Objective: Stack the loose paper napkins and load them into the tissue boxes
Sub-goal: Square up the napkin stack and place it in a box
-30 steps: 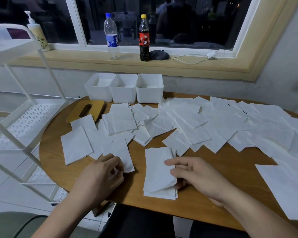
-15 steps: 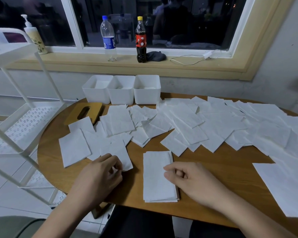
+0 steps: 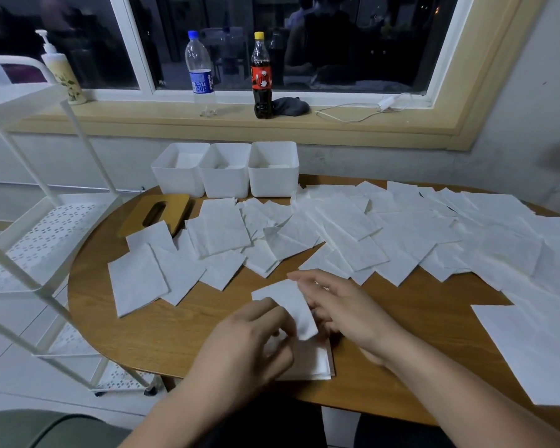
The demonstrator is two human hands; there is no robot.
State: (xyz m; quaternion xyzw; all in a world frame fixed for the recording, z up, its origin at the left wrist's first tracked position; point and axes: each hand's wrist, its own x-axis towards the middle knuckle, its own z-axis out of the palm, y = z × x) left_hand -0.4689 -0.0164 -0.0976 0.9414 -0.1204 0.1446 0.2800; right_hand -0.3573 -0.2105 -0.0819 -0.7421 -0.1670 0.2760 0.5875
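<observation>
Clearly light and limp, the napkin held over the stack at the near table edge bends between left hand and right hand, both pinching its edges, likely the best hold.

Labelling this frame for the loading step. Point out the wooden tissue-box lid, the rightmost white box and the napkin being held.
wooden tissue-box lid [image 3: 172,206]: head view, top face right of its slot.
rightmost white box [image 3: 272,182]: head view, front wall.
held napkin [image 3: 286,297]: head view, upper middle of the sheet.

White loose napkins lie scattered flat before three open white tissue boxes, apparently empty, with a small stack nearest.
</observation>
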